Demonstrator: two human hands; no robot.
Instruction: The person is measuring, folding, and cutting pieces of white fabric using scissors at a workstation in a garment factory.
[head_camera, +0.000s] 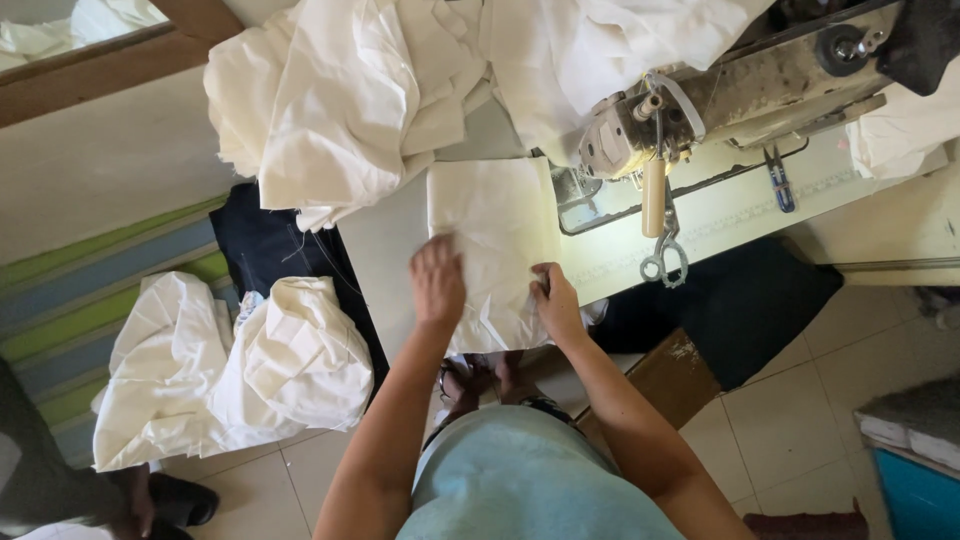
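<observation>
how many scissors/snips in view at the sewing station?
2. Metal scissors hang by their handles off the sewing machine head, over the table edge. Small blue-handled snips lie on the table under the machine arm. More could be hidden under the white fabric heap.

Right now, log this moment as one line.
left hand: flat on cream fabric piece | right hand: pinching its edge | sewing machine: beside | scissors: hanging

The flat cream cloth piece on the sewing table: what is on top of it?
Both hands rest on the flat cream cloth piece: the left hand and the right hand, at its near end. The table surface beneath the cloth is covered.
</observation>
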